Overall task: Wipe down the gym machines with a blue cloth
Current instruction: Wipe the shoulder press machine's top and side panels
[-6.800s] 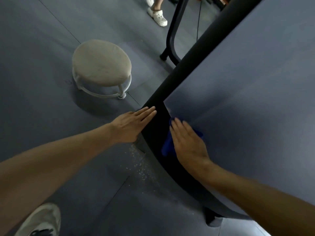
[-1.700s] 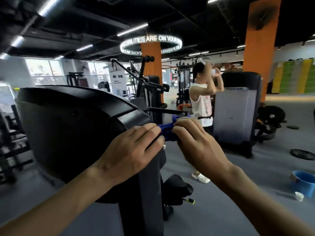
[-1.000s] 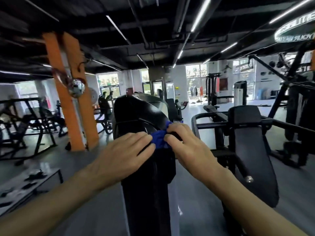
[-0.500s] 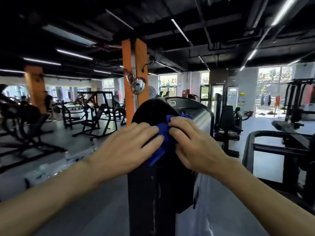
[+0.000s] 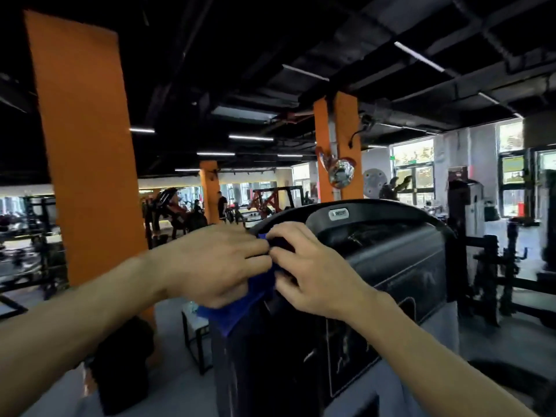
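hands met at the rounded top edge of the black machine [image 5: 376, 266], the landmark for everything else. blue cloth [image 5: 240, 305] lay draped over the machine's near left corner, hanging down below the knuckles. left hand [image 5: 216, 263] lay on top of the cloth, fingers curled over it, its grip holding fabric. right hand [image 5: 310, 272], just right of the cloth, pinched its upper edge with clenched fingertips. both hands looked equally near; the cloth's long axis ran down the machine's left edge, so the next wipe likely ran downward there.
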Demonstrator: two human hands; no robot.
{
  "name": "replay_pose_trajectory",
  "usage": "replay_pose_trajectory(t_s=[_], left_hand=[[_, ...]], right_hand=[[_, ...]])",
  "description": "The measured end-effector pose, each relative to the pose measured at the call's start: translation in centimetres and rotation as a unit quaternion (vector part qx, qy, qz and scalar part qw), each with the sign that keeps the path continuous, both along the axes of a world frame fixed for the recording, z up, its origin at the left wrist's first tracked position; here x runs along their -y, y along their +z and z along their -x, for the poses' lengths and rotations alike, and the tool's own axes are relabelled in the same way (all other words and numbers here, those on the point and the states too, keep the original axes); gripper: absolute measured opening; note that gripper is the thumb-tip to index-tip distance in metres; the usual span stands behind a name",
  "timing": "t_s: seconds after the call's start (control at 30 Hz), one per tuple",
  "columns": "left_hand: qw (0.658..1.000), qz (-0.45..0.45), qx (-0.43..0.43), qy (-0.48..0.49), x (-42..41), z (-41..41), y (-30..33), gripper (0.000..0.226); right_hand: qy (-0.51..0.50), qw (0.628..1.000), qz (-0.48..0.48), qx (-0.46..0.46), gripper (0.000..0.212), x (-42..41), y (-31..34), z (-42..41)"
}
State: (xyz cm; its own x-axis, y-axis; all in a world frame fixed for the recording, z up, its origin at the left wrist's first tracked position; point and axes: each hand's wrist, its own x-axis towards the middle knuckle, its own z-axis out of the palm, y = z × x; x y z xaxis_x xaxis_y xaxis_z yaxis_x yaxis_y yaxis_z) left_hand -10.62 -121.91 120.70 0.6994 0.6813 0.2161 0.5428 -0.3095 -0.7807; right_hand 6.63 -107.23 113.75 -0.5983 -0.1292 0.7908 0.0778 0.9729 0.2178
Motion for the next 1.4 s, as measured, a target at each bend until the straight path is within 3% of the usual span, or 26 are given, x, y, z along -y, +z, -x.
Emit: replay_pose_trajectory(t_s=[0.13,0.27,0.37,0.43,0.53,0.6,0.83,1.03,1.17,1.23,1.33,1.4], left_hand=[[0.984,-0.075,0.149,0.069,-1.8,-1.6,-2.4,0.029],[0.934,-0.142,0.312,0.102,-2.4,-2.8,-6.6,0.034],[0.914,-0.157,0.347,0.140,-1.5,-4.1,-8.5,0.037],[0.908,-0.148,0.363,0.147,-0.6,-4.6,-8.8,0.037],[0.866,-0.130,0.461,0.140,0.9,-4.8,-9.0,0.029],[0.847,-0.122,0.496,0.148,1.8,-4.6,-9.1,0.028],[0.883,-0.065,0.443,0.140,4.2,-3.2,-9.6,0.025],[0.924,-0.113,0.343,0.123,4.6,-2.7,-8.9,0.061],[0.929,-0.108,0.325,0.140,4.3,-2.5,-8.0,0.057],[0.925,-0.112,0.333,0.146,4.4,-2.9,-7.5,0.058],[0.933,-0.194,0.277,0.124,4.1,-3.5,-6.8,0.050],[0.929,-0.238,0.269,0.094,3.3,-3.4,-6.7,0.038]], right_hand=[[-0.009,0.998,0.052,-0.033,0.029,-3.1,0.2,-1.4],[-0.015,0.992,0.119,-0.048,0.037,-2.9,-1.5,-1.3],[-0.023,0.989,0.142,-0.031,0.046,-0.9,-2.6,-1.4],[-0.030,0.985,0.169,0.004,0.066,0.9,-2.8,-1.4],[-0.058,0.984,0.166,0.033,0.082,3.3,-3.1,-0.7],[-0.071,0.982,0.167,0.045,0.082,4.3,-3.1,-0.3],[-0.022,0.987,0.158,0.027,0.043,4.9,-3.7,0.5],[0.047,0.985,0.166,0.019,0.030,6.6,-4.0,-0.6],[0.085,0.986,0.141,-0.005,0.038,6.5,-4.2,-1.0],[0.056,0.993,0.104,-0.022,0.048,6.5,-4.1,-1.1],[-0.008,0.997,0.020,-0.079,0.059,6.7,-3.4,-1.1],[-0.040,0.992,-0.014,-0.118,0.053,6.6,-2.9,-0.8]])
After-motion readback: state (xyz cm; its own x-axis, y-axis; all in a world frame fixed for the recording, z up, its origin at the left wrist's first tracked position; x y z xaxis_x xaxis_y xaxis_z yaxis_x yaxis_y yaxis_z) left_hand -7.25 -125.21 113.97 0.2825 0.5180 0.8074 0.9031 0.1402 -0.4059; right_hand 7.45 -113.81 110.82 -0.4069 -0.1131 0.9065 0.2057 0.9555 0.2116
